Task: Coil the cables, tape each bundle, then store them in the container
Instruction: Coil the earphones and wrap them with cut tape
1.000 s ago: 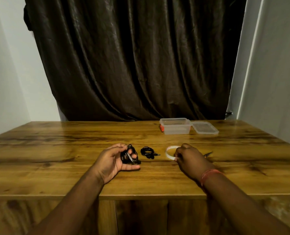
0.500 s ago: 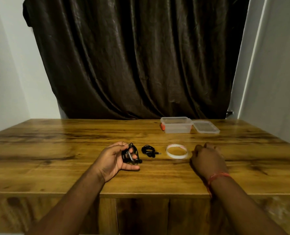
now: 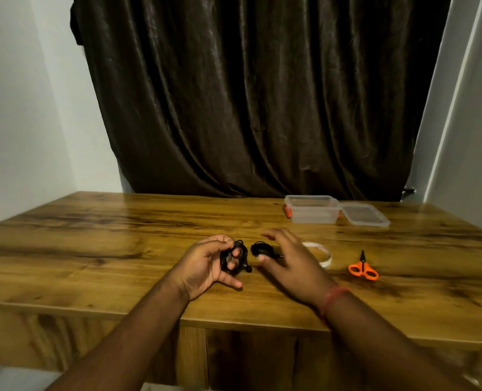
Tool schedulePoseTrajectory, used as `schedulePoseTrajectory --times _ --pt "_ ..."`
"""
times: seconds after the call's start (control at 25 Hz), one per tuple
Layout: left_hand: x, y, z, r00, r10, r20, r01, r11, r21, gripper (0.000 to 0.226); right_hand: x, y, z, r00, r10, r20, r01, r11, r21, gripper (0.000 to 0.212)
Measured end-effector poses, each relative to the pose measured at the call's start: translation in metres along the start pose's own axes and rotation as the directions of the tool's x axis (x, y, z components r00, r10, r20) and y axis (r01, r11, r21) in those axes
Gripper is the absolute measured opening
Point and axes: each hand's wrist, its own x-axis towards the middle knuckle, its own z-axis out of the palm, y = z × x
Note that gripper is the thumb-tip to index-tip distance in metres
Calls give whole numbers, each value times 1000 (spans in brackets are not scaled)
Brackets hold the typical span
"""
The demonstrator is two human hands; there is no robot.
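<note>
Wood table (image 3: 93, 249): L hand (image 3: 203, 266) grips coiled cable (image 3: 234, 258).

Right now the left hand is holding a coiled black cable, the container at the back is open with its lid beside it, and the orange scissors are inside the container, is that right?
Not quite. In the head view the orange scissors lie on the table, near its right side, not in the container. The rest holds: the left hand holds a coiled black cable, and the lid sits beside the open container.
</note>
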Motion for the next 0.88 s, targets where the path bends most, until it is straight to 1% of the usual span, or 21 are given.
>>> schedulePoseTrajectory --times 0.08,0.12,0.24,0.28,0.44,0.52,0.6,0.68,0.8,0.88 --pt "0 -1 1 1000 3 7 -3 1000 -9 8 15 -7 17 989 -15 144 -20 971 238 50" --pt "0 -1 1 1000 5 6 -5 1000 -19 8 22 -7 24 983 -34 181 -26 947 319 50" --pt "2 0 -1 1000 -7 1 7 999 -49 5 32 -2 33 983 -58 172 -27 892 452 38" --pt "2 -1 -1 1000 -14 10 15 998 -56 4 32 -1 33 986 -52 158 -26 888 460 35" --pt "2 0 0 998 -33 54 39 994 -100 4 31 5 31 996 -70 58 41 917 397 29" --pt "1 1 0 996 -32 79 41 993 -111 4 32 6 31 997 -65 48 37 893 448 26" --pt "1 1 -1 993 -30 116 43 993 -113 7 32 8 32 998 -41 46 10 847 531 22" --pt "1 1 -1 990 -28 137 43 993 -111 8 31 5 32 1000 -10 28 -8 818 575 18" --pt "0 -1 0 991 -32 127 44 994 -97 6 29 2 30 999 36 3 -31 817 576 13" --pt "0 -1 0 988 -25 151 39 995 -94 16 29 0 29 999 52 -12 -36 823 568 13"
